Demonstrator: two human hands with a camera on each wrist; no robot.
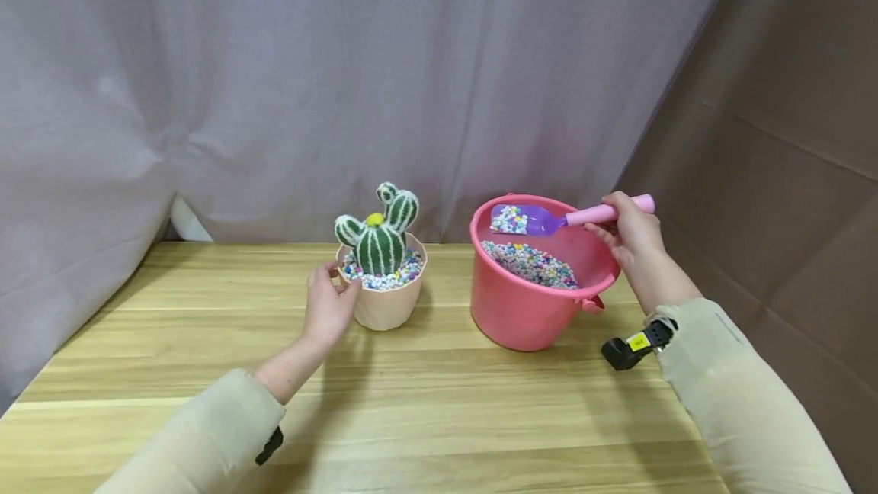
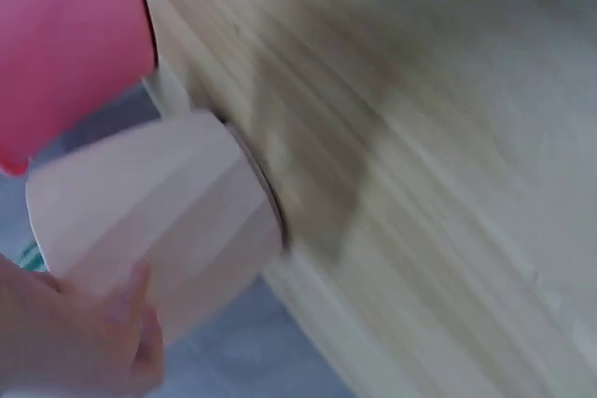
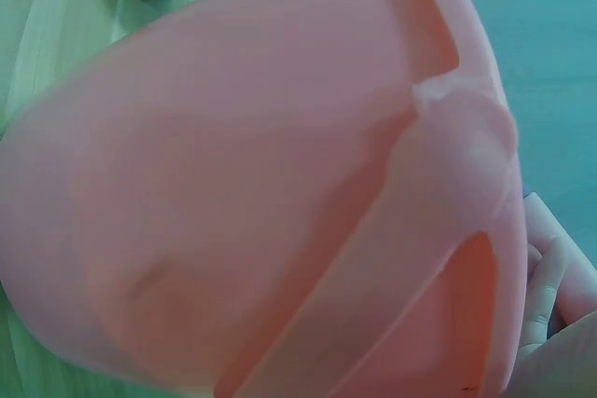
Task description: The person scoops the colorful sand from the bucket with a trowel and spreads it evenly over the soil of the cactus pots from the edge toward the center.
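Your right hand (image 1: 632,233) is clamped on the pink handle of the purple scoop (image 1: 531,219), holding it loaded with coloured gravel above the pink bucket (image 1: 528,303). Your left hand (image 1: 329,303) curls round the near-left side of the beige pot (image 1: 387,303), steadying it on the counter (image 1: 411,402). In that pot stands the green cactus (image 1: 379,238), bedded in more gravel. The pot sits left of the bucket, close but apart. A grey curtain (image 1: 274,82) hangs at the far side.

Light wooden table (image 1: 425,402): beige cactus pot (image 1: 386,303), pink bucket (image 1: 521,311) standing near each other.
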